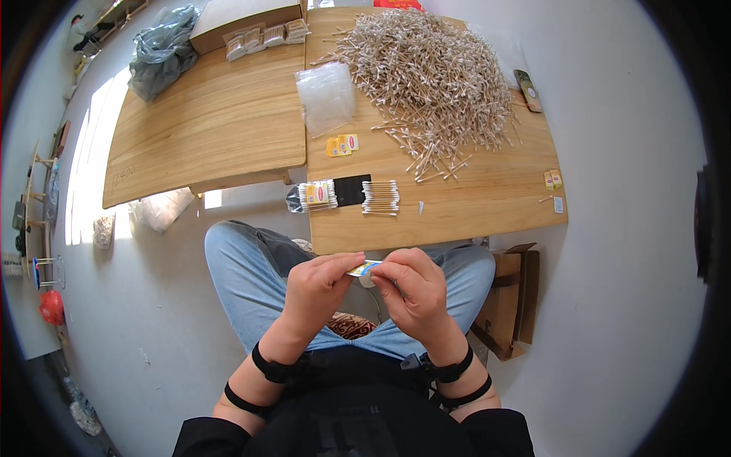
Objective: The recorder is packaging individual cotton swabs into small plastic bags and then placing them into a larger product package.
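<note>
Above my lap, just off the table's near edge, my left hand [316, 286] and my right hand [417, 293] pinch a small yellow, white and blue card [363, 268] between them. It may be a folded label or a sticker; the fingers cover part of it. Beyond my hands, a clear bag of cotton swabs [317, 196] with a yellow card lies near the table edge. A black strip [351, 190] is beside it, then a neat row of loose cotton swabs [380, 198]. A few yellow cards [342, 145] lie farther up.
A large heap of cotton swabs [434, 76] covers the far table. Clear plastic bags [326, 97] lie left of it; a phone-like object [526, 91] sits at the right edge. Packed swabs [266, 39] and a grey plastic bag [162, 53] rest far left. A cardboard box [512, 308] stands below right.
</note>
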`<act>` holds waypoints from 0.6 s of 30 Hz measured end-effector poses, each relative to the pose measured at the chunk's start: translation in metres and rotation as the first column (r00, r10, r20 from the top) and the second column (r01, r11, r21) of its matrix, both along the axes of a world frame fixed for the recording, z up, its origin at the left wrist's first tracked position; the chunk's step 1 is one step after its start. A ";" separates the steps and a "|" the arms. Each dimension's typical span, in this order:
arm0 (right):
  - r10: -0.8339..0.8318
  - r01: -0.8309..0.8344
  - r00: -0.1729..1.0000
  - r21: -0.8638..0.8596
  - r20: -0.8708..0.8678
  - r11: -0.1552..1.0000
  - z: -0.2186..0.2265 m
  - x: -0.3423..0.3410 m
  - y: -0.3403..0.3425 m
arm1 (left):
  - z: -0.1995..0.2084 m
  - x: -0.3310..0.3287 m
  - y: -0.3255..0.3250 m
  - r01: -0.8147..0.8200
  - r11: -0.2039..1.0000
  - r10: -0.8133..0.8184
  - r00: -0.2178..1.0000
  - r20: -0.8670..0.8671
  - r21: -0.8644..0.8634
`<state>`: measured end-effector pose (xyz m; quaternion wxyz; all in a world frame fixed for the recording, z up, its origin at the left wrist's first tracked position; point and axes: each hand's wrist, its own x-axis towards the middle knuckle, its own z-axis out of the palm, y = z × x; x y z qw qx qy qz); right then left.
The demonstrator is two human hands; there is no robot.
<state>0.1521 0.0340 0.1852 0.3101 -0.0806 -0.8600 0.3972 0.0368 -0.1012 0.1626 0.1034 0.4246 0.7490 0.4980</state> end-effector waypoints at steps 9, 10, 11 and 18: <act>-0.001 0.001 1.000 0.001 -0.007 1.000 -0.004 0.000 -0.001 | 0.005 0.002 -0.001 -0.021 0.996 0.034 0.988 0.154 -0.083; 0.008 -0.008 1.000 0.006 -0.015 1.000 -0.005 0.000 0.000 | 0.006 0.002 -0.002 -0.023 0.997 0.034 0.988 0.148 -0.078; 0.016 -0.016 1.000 0.012 -0.022 1.000 -0.005 0.000 0.000 | 0.006 0.003 -0.002 -0.018 0.994 0.038 0.980 0.197 -0.104; 0.036 -0.036 0.999 0.015 0.002 0.999 -0.006 0.001 0.001 | 0.003 0.002 -0.002 -0.002 0.992 0.033 0.968 0.250 -0.125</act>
